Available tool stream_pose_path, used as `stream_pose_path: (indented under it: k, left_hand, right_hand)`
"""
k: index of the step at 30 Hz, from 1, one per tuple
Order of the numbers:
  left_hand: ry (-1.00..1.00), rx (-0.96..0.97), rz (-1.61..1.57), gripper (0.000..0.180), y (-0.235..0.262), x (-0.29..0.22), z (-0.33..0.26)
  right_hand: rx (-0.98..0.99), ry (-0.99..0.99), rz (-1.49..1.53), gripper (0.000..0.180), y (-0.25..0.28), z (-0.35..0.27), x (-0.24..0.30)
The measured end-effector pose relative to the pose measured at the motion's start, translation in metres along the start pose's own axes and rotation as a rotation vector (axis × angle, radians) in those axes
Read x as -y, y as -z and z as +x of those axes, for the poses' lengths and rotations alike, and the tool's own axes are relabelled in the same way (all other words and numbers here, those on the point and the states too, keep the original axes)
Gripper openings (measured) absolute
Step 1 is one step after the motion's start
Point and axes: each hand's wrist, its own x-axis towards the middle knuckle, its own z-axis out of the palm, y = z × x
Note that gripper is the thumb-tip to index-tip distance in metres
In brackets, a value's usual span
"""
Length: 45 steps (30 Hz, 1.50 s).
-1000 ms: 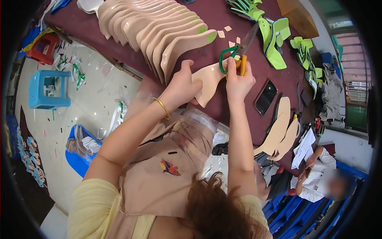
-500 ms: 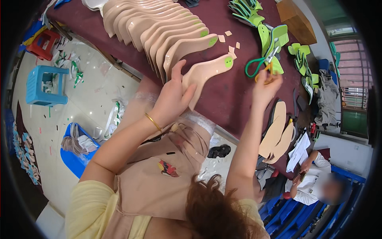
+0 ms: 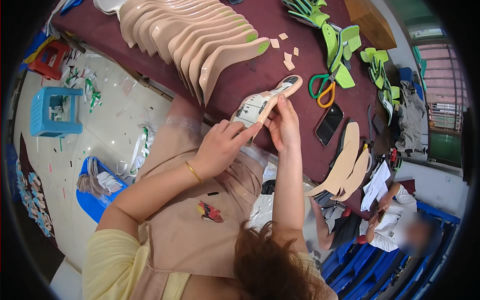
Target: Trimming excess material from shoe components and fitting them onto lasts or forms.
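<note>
Blue plastic stool (image 3: 42, 111): one, well left of both hands. Beige shoe-shaped pieces (image 3: 185, 40): overlapping row on the maroon table (image 3: 275, 25), beyond the left hand (image 3: 217, 150). Left hand: grasping the insole's near end. Insole (image 3: 257, 107): one, between the hands, patterned white face showing. Right hand (image 3: 284, 124): pinching its right edge. Scissors (image 3: 332, 79): green and orange handles, right of the right hand. Black phone (image 3: 330, 124): also right of that hand.

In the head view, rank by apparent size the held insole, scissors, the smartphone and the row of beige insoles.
Largest to smallest:
row of beige insoles;
held insole;
scissors and smartphone, too alike to rank.
</note>
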Motion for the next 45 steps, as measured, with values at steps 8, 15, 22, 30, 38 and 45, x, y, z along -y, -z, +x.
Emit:
stream_pose_path:
  k: [8, 15, 22, 30, 38, 45]
  left_hand:
    - [0.164, -0.258, -0.135, 0.059, 0.029, 0.006, 0.001]
    - [0.130, -0.389, -0.039, 0.056, 0.049, 0.007, 0.008]
    - [-0.030, -0.305, -0.137, 0.043, 0.040, -0.007, 0.026]
    - [-0.167, 0.014, -0.393, 0.032, -0.005, -0.033, 0.022]
    - [-0.398, 0.147, -0.673, 0.024, -0.094, -0.101, 0.073]
    - [-0.241, 0.201, -0.847, 0.019, -0.208, -0.158, 0.139]
  right_hand:
    - [-0.079, 0.028, -0.053, 0.039, -0.056, 0.058, -0.017]
    - [-0.004, -0.109, -0.142, 0.030, -0.059, 0.076, -0.018]
    - [-0.124, 0.141, -0.260, 0.017, 0.006, 0.005, -0.022]
    - [-1.016, 0.671, -1.515, 0.016, 0.232, -0.085, 0.059]
    - [-0.909, 0.157, -1.102, 0.022, 0.254, -0.094, 0.080]
    - [-0.960, 0.436, -1.214, 0.016, 0.271, -0.086, 0.054]
